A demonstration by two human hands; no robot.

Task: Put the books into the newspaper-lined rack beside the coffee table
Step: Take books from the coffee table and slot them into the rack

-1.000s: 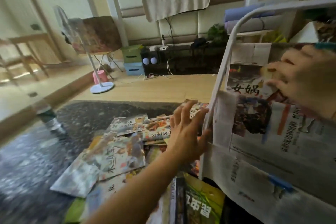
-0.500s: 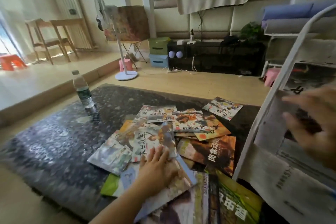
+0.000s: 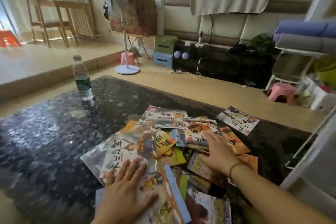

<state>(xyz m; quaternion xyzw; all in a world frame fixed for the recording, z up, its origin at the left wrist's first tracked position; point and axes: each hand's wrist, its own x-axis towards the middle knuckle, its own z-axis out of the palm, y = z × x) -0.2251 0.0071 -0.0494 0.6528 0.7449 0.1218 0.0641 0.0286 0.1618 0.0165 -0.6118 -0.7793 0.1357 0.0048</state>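
Observation:
Several thin picture books (image 3: 169, 143) lie in a loose overlapping heap on the dark speckled coffee table (image 3: 45, 132). One book (image 3: 237, 119) lies apart at the far right of the heap. My left hand (image 3: 127, 185) rests flat, fingers spread, on a blue-edged book (image 3: 169, 196) at the near side. My right hand (image 3: 218, 152) lies flat with fingers apart on the books in the middle right. The white rack (image 3: 309, 165) stands at the table's right edge; only its frame shows, blurred.
A water bottle (image 3: 81, 78) stands on the table's far left. Beyond the table are a standing fan (image 3: 125, 42), pink stools (image 3: 281, 92), storage boxes (image 3: 163, 51) and a dark low cabinet (image 3: 227, 63). Wooden chairs (image 3: 52, 22) stand on the raised floor at the left.
My right hand has left the rack's newspaper lining and come down onto the book heap. My left hand moved back from the rack to the near books. The view has swung left.

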